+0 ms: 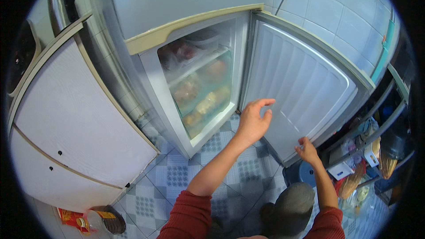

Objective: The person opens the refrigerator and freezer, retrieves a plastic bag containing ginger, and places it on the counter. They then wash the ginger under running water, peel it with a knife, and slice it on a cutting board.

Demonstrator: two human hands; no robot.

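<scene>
A lower freezer compartment (191, 152) stands open before me, its white-lined freezer door (292, 76) swung out to the right. Inside, clear bags of food (182, 51) lie on the upper shelf, beside a translucent container (204, 38). Below them, bagged food shows blurrily through a pale green translucent drawer front (206, 101). My left hand (255, 121) hangs in front of the door's inner face, thumb and fingers apart, holding nothing. At the door's lower free edge, my right hand (307, 152) has its fingers curled against it.
A white cabinet (83, 106) stands on the left. Near its base, a plastic bottle of dark liquid (113, 220) lies beside a red package (69, 219). To the right are a metal rack (382, 129) with baskets and a dark blue bucket (303, 172). Patterned tiles (179, 172) cover the floor.
</scene>
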